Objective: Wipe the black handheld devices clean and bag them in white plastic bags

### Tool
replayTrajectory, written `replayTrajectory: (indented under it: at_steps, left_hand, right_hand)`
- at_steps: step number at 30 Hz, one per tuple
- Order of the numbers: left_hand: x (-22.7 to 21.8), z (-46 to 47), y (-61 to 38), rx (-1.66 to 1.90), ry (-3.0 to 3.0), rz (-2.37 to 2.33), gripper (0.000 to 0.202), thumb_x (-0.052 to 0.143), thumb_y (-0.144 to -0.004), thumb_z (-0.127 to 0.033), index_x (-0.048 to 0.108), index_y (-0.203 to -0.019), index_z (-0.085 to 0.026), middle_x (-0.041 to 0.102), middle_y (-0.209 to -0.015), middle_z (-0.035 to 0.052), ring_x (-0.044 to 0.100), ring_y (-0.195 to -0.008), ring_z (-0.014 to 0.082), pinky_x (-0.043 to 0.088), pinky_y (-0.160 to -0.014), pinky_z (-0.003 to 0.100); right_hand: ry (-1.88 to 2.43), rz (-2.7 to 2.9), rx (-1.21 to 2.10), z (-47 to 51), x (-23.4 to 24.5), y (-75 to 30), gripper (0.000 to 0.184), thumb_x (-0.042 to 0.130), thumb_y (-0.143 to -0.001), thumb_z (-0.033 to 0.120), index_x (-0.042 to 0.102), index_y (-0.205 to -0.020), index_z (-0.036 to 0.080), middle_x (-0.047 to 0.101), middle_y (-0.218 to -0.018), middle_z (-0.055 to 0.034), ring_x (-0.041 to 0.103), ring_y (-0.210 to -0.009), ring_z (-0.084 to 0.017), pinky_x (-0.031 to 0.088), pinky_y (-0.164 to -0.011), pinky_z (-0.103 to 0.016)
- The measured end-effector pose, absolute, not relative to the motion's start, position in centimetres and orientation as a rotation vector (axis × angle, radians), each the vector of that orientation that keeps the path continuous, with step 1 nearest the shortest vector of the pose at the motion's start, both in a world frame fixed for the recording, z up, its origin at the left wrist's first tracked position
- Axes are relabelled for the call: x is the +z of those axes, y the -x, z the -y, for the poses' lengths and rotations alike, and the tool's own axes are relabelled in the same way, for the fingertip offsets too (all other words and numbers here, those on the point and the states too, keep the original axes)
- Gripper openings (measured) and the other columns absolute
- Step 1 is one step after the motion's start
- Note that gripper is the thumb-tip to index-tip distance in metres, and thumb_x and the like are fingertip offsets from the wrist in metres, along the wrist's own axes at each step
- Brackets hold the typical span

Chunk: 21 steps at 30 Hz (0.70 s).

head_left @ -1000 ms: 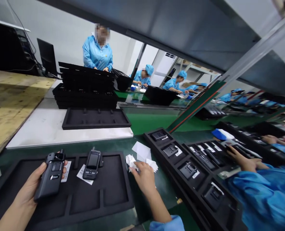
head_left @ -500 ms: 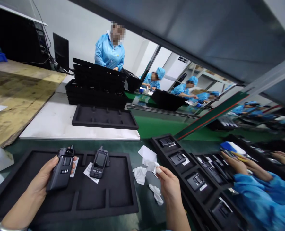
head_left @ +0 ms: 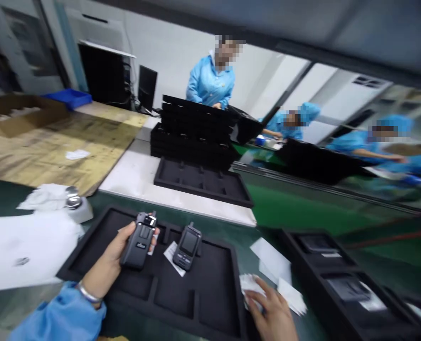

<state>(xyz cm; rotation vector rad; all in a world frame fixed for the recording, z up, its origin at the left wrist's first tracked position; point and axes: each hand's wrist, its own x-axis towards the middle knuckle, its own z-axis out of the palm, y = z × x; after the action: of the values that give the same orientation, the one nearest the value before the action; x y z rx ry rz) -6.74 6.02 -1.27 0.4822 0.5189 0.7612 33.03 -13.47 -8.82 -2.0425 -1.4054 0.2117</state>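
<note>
Handheld radio (head_left: 139, 239): clasped in the left hand (head_left: 110, 256) above the foam tray (head_left: 210, 289), long axis pointing away, antenna end farthest. Second radio (head_left: 187, 245): laid just right of it, nearer the left hand. Right hand (head_left: 272, 313): rested on a crumpled white wipe (head_left: 247, 282) beside the tray, grip not discernible.

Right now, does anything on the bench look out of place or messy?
White paper scraps lie scattered on the green mat beside the foam tray, by the right hand. The loose radio lies slanted atop a paper slip. No damage visible.
</note>
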Motion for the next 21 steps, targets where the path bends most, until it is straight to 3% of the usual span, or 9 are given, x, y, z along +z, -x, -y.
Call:
replayTrajectory:
  at_steps: [4,9,15,21]
  left_hand:
    - [-0.4,-5.6,6.7,0.808,-0.521,-0.540,0.057,0.069,-0.082,-0.049,0.062,-0.124,-0.012,0.073,-0.103,0.0143,0.071,-0.085,0.0269,0.058,-0.067,0.031]
    - [-1.3,-5.3,7.4,0.821,-0.463,-0.625,0.056,0.069,-0.083,-0.039,0.057,-0.130,-0.012,0.072,-0.106,0.0145,0.071,-0.087,0.0280,0.060,-0.074,0.036]
    - [-3.5,-6.6,7.8,0.783,-0.464,-0.565,0.067,0.072,-0.079,-0.044,0.051,-0.138,-0.021,0.068,-0.118,0.0132,0.070,-0.091,0.0302,0.062,-0.075,0.040]
    - [-2.7,-6.4,7.7,0.790,-0.504,-0.590,0.066,0.069,-0.081,-0.043,0.051,-0.139,-0.018,0.070,-0.114,0.0135,0.069,-0.090,0.0299,0.061,-0.078,0.042]
  right_hand:
    - [2.054,1.402,0.154,13.3,-10.4,-33.4,0.036,0.053,-0.075,0.055,0.078,-0.075,0.028,0.073,-0.098,-0.0109,0.067,-0.091,-0.037,0.050,-0.084,-0.056]
    - [2.047,0.831,0.233,14.0,-6.5,-33.6,0.042,0.068,-0.059,0.058,0.077,-0.078,0.021,0.073,-0.096,-0.0135,0.063,-0.102,-0.041,0.043,-0.096,-0.054]
    - [1.974,0.694,0.239,14.6,-5.6,-34.4,0.048,0.068,-0.063,0.059,0.073,-0.084,0.016,0.073,-0.085,-0.0109,0.067,-0.086,-0.030,0.049,-0.085,-0.043]
    - [1.926,0.683,0.304,15.7,-5.8,-35.7,0.057,0.055,-0.072,0.067,0.066,-0.096,0.016,0.072,-0.088,-0.0104,0.068,-0.076,-0.023,0.053,-0.071,-0.035]
